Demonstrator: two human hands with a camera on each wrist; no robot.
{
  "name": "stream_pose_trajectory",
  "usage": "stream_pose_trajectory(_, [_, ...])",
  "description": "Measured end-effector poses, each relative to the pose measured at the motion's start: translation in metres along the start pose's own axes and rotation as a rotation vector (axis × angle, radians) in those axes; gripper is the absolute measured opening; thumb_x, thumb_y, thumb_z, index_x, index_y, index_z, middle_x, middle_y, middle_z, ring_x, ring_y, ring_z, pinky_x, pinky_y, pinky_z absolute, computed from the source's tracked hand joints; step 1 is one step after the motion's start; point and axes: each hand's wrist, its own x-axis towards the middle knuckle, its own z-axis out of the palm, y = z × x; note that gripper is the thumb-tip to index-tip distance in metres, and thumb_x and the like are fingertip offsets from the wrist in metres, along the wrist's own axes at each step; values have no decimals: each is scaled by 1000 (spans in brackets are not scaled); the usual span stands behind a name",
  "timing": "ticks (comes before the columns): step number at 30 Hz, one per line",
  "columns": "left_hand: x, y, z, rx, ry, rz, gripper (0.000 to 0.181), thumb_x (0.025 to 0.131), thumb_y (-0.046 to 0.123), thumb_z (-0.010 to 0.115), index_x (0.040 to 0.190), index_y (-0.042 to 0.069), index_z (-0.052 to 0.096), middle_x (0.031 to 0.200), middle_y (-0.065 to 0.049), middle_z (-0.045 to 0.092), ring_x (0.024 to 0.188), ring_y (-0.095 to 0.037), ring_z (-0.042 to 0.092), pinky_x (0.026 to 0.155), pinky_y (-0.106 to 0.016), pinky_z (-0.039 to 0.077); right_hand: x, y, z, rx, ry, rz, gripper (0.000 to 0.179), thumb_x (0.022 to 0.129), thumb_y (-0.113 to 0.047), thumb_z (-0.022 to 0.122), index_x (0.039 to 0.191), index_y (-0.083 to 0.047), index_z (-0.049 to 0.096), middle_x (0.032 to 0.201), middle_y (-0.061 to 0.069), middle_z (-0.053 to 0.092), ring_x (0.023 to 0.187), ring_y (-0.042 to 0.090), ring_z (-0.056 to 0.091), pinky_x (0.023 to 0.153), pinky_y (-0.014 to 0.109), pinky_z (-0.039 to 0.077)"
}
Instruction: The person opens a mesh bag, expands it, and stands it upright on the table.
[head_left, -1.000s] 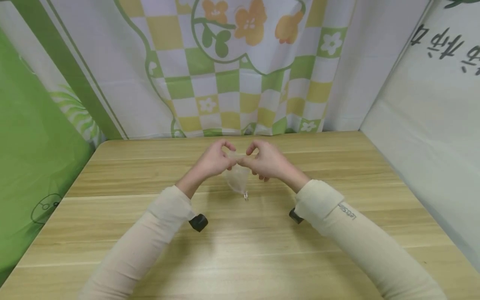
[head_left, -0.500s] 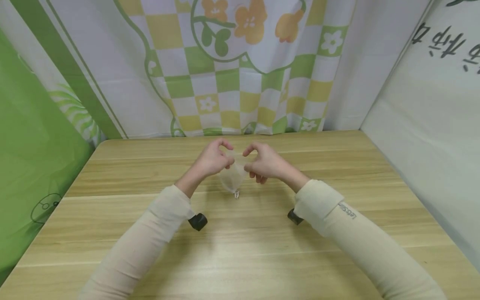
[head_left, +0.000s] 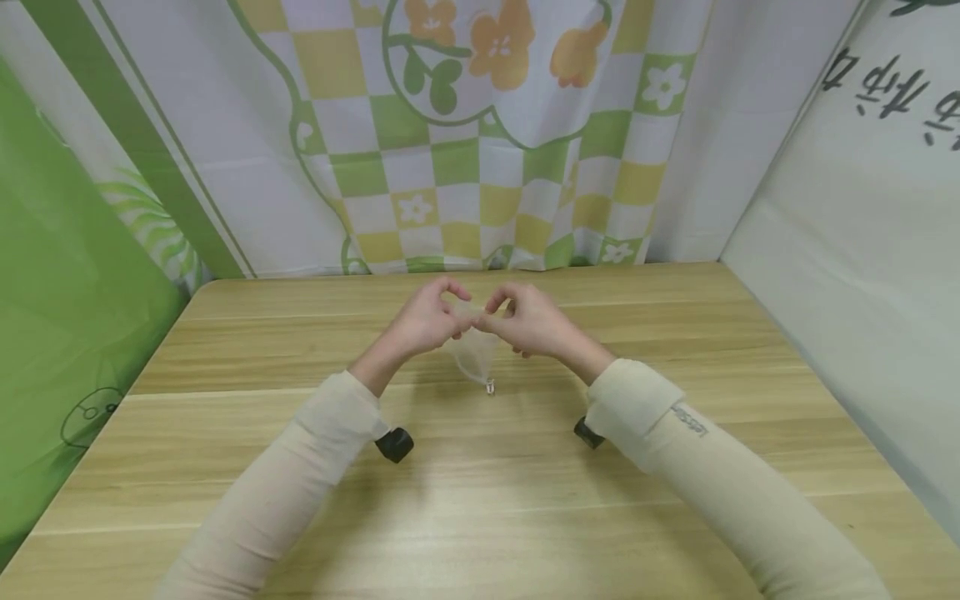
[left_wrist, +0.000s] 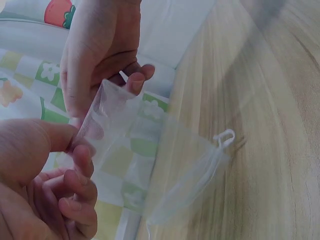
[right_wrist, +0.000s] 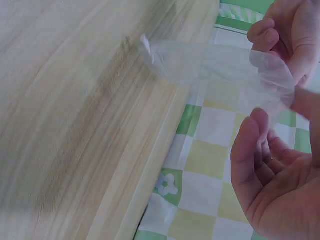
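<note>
A sheer, whitish mesh drawstring pouch point(head_left: 472, 350) hangs between the two hands above the table. At its lower end is a small white cord loop point(left_wrist: 225, 137). My left hand point(head_left: 431, 317) pinches the pouch's upper edge between thumb and finger, as the left wrist view shows point(left_wrist: 45, 175). From the other side, my right hand point(head_left: 528, 321) has its thumb at that same edge, close to the left thumb, with its fingers curled near the mesh. In the right wrist view, the pouch point(right_wrist: 225, 65) partly covers the left fingers, and the right thumb's tip is hard to make out.
Light wood-grain table point(head_left: 480, 517) lies below both hands. A checked, flowered curtain point(head_left: 480, 167) hangs behind its back edge, green cloth point(head_left: 60, 292) at the left and a white sheet with dark writing point(head_left: 862, 208) at the right. Black wrist devices point(head_left: 395, 444) sit under the sleeves.
Half a second ago the right hand was slightly apart from the pouch; its thumb is now back at the upper edge. The pouch's loop end swung left, then back right.
</note>
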Motion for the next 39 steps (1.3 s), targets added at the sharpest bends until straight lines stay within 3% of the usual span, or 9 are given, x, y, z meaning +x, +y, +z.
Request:
stream_pose_trajectory(5, [-1, -1, -2, -8, -36, 43, 44, 87, 1, 58, 130, 5, 51, 71, -9, 62, 46, -9, 38, 43, -22, 31, 3, -1, 3, -10, 46, -46, 13, 99, -19, 65, 101, -6, 66, 69, 15, 64, 44, 14, 53, 43, 26, 46])
stream_pose_trajectory(11, [-3, -2, -3, -13, -52, 69, 41, 87, 1, 56, 127, 6, 51, 68, -6, 58, 47, -10, 38, 44, -23, 31, 3, -3, 3, 7, 97, -14, 9, 97, -13, 64, 94, -4, 65, 71, 16, 67, 44, 15, 55, 44, 28, 50])
stream_pose_trajectory(20, [0, -1, -1, 4, -92, 86, 38, 91, 2, 58, 128, 5, 51, 69, -5, 59, 49, -9, 38, 46, -23, 32, 4, -2, 4, -35, 124, -55, 20, 95, -27, 70, 102, -9, 65, 63, 5, 57, 45, 13, 47, 42, 25, 38])
stream_pose_trajectory(26, [1, 0, 0, 16, -109, 111, 38, 90, -2, 58, 127, 3, 51, 65, -4, 56, 48, -9, 38, 46, -22, 31, 8, -3, 3, -28, 169, -93, 9, 96, -15, 69, 98, -6, 66, 68, 7, 62, 48, 15, 55, 45, 27, 47])
stream_pose_trajectory(39, [2, 5, 2, 49, -116, 104, 37, 90, 2, 60, 126, 6, 53, 65, -4, 56, 49, -10, 36, 47, -24, 30, 7, -3, 3, -59, 197, -57, 4, 92, -6, 68, 93, -5, 64, 69, 7, 66, 47, 18, 58, 44, 29, 50])
